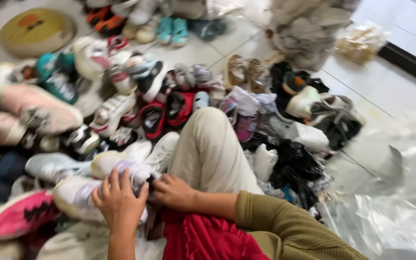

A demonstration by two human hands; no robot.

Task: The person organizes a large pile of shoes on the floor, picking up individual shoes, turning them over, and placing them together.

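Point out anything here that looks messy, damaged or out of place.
The shoes lie in a jumbled heap on the tiled floor, unpaired, many tipped sideways. Both hands, left and right, grip a white sneaker. Too blurred to judge damage.

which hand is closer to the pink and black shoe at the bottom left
Left. The left hand grips a white sneaker right beside the pink and black shoe; the right hand sits farther off, past the left hand.

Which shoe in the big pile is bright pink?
The bright pink shoe with black marks lies at the bottom left edge, left of the left hand. The pale shoe the hands are on is whitish with lilac.
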